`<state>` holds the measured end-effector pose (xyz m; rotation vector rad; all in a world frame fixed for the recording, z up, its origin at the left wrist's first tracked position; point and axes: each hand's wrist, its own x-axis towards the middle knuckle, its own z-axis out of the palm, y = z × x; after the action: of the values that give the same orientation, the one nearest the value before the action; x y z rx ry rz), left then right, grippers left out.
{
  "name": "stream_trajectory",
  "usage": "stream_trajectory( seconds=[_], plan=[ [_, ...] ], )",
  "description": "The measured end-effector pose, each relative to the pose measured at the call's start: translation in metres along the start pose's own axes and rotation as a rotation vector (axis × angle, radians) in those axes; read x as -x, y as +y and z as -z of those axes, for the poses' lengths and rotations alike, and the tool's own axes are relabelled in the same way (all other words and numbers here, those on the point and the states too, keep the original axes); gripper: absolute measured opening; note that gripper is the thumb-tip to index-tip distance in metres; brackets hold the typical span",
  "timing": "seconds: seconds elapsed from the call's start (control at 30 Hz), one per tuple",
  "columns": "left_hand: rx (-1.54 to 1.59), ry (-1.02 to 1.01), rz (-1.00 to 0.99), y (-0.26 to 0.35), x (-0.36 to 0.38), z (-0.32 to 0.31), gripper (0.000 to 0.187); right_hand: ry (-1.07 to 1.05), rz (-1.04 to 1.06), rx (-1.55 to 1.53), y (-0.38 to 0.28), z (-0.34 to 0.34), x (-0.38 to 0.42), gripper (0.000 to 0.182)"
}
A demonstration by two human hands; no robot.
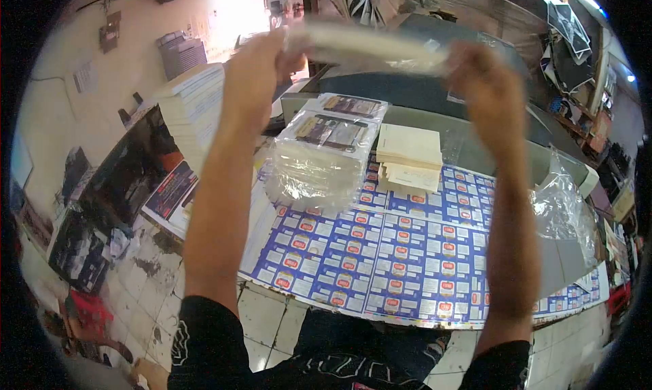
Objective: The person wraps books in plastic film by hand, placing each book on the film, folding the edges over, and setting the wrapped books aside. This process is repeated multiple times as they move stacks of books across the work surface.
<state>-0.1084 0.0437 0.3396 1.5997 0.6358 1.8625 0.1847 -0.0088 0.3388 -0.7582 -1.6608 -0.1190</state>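
Both my hands are raised over the far side of the table, with a pale flat pack in clear plastic (pixel 373 49) stretched level between them. Its left end is in the closed fingers of my left hand (pixel 268 67). My right hand (pixel 481 77) grips the other end and is smeared by motion. Print on the pack is too blurred to make out. Below, a stack of plastic-wrapped packs (pixel 319 166) shows dark printed panels on top. To its right sits a stack of cream paper pads (pixel 409 145), the lower ones slightly askew.
Blue printed label sheets (pixel 380 261) cover the table. Crumpled clear plastic (pixel 560 203) lies at the right. A tall paper stack (pixel 197 111) stands at the left, beside a dark box-like piece (pixel 119 169). A grey machine-like surface (pixel 468 121) runs along the back.
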Motion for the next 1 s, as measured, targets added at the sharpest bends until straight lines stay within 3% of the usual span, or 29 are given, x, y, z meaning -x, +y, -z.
stream_trajectory(
  seconds=[0.03, 0.07, 0.1, 0.17, 0.23, 0.3, 0.33, 0.37, 0.4, 0.43, 0.5, 0.53, 0.57, 0.6, 0.67, 0.7, 0.77, 0.8, 0.87, 0.93, 0.97, 1.0],
  plan=[
    [0.023, 0.058, 0.008, -0.017, 0.020, 0.005, 0.035, -0.025, 0.046, -0.010, 0.019, -0.028, 0.021, 0.014],
    [-0.076, 0.157, 0.024, -0.037, 0.041, 0.011, 0.036, -0.110, -0.054, -0.023, 0.021, -0.049, 0.049, 0.012],
    [-0.620, 0.110, 0.180, -0.071, 0.047, 0.045, 0.036, -0.198, -0.158, -0.072, 0.044, -0.078, 0.082, 0.012],
    [-1.123, -0.078, 0.192, -0.121, 0.082, 0.070, 0.035, -0.277, -0.269, -0.109, 0.056, -0.112, 0.130, 0.014],
    [-1.019, 0.003, 0.094, -0.152, 0.107, 0.083, 0.035, -0.310, -0.331, -0.069, 0.060, -0.125, 0.158, 0.016],
    [-0.861, -0.016, 0.124, -0.158, 0.116, 0.088, 0.032, -0.286, -0.414, -0.237, 0.074, -0.121, 0.176, 0.023],
    [-0.878, -0.036, 0.184, -0.169, 0.121, 0.099, 0.033, -0.333, -0.479, -0.336, 0.071, -0.110, 0.184, 0.034],
    [-1.047, -0.128, 0.135, -0.172, 0.131, 0.104, 0.037, -0.398, -0.412, -0.183, 0.078, -0.094, 0.197, 0.047],
    [-1.390, -0.379, -0.076, -0.171, 0.145, 0.113, 0.044, -0.387, -0.401, -0.107, 0.074, -0.066, 0.202, 0.059],
    [-0.831, 0.060, 0.178, -0.127, 0.165, 0.061, 0.045, -0.243, -0.468, 0.073, 0.083, -0.034, 0.212, 0.062],
    [-0.942, 0.078, -0.089, -0.108, 0.212, 0.043, 0.039, 0.134, -0.601, 0.432, 0.110, 0.031, 0.226, 0.072],
    [-0.927, 0.011, -0.133, -0.117, 0.244, 0.054, 0.033, 0.417, -0.576, 0.616, 0.122, 0.074, 0.233, 0.069],
    [-0.877, -0.046, -0.162, -0.119, 0.272, 0.052, 0.026, 0.559, -0.344, 0.807, 0.131, 0.122, 0.242, 0.065],
    [-0.834, -0.089, -0.191, -0.119, 0.296, 0.043, 0.020, 0.689, -0.475, 0.847, 0.128, 0.162, 0.247, 0.064],
    [-0.653, -0.153, 0.044, -0.119, 0.332, 0.026, 0.019, 0.955, -0.905, 0.077, 0.104, 0.197, 0.246, 0.061],
    [-0.645, -0.152, 0.052, -0.123, 0.345, 0.013, 0.019, 0.951, -0.905, 0.088, 0.111, 0.200, 0.250, 0.061],
    [-0.236, -0.117, 0.419, -0.130, 0.359, -0.013, 0.015, 1.125, -1.064, -0.025, 0.139, 0.211, 0.266, 0.049],
    [-0.232, -0.131, 0.425, -0.128, 0.358, -0.018, 0.015, 1.136, -1.067, -0.014, 0.150, 0.218, 0.270, 0.049],
    [-0.253, -0.421, 0.361, -0.120, 0.349, -0.024, 0.010, 0.919, -1.062, -0.279, 0.171, 0.222, 0.268, 0.041],
    [-0.246, -0.453, 0.335, -0.123, 0.343, -0.025, 0.009, 0.581, -1.055, -0.053, 0.189, 0.200, 0.266, 0.039],
    [-0.208, -0.520, 0.487, -0.129, 0.342, -0.023, 0.014, 0.356, -1.164, 0.084, 0.199, 0.178, 0.286, 0.037],
    [-0.173, -0.581, 0.647, -0.135, 0.345, -0.022, 0.023, 0.105, -0.958, -0.095, 0.172, 0.134, 0.300, 0.041]
  ],
)
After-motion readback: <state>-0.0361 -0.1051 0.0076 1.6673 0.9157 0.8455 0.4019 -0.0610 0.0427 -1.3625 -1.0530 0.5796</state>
